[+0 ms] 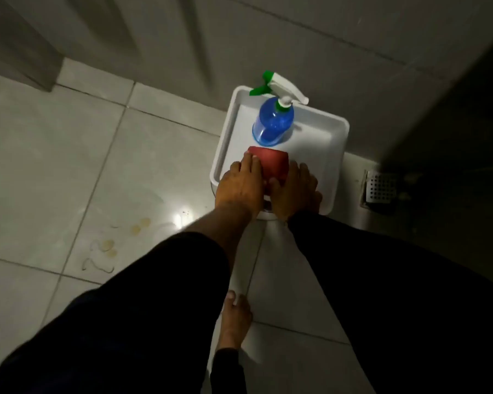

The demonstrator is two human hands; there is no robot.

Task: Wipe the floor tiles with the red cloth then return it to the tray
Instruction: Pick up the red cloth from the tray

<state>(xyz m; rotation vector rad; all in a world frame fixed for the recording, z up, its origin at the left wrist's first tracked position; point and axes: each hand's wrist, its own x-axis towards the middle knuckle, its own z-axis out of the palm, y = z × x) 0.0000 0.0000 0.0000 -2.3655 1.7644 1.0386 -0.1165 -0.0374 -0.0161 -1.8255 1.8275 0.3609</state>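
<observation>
Both hands sit over the near half of the red cloth (271,163), so only its far end shows, and I can't tell whether the left hand (239,186) or the right hand (293,191) is actually gripping it. The tray (336,155) has its 6 o'clock rim hidden under the wrists, and whatever holds it up is covered too. The door (154,38) at 11 o'clock is smeared with blur. The drain (380,187) at 3 o'clock fades into shadow.
</observation>
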